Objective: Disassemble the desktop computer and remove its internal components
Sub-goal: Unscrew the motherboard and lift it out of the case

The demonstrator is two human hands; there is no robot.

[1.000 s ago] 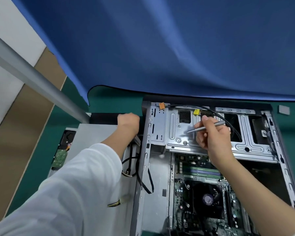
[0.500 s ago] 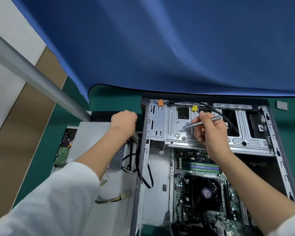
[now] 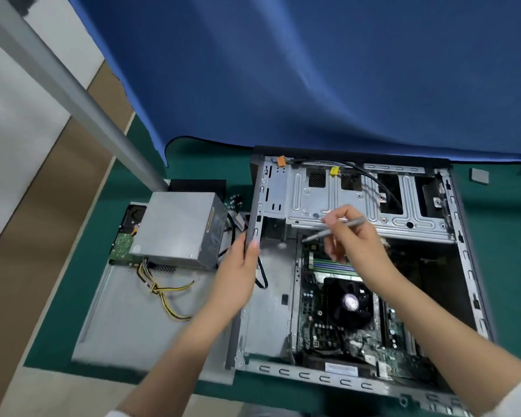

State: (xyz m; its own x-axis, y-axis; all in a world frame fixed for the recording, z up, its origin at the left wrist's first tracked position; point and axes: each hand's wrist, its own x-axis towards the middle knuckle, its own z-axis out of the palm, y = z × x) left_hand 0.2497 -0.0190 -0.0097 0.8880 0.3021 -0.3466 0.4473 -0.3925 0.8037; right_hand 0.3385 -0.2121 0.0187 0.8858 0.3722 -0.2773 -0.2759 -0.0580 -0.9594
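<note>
Bracing the open computer case (image 3: pixel 355 266) on the green mat: left hand (image 3: pixel 238 266) grips its left wall, right hand (image 3: pixel 354 236) pinches a screwdriver (image 3: pixel 334 228) over the motherboard (image 3: pixel 337 296). Board's probably light, brittle — lift by edges, avoid the fan.

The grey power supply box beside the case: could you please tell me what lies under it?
The power supply sits on a grey panel, over a hard drive whose green board and black corner stick out at its left. The rest of the drive is covered.
</note>
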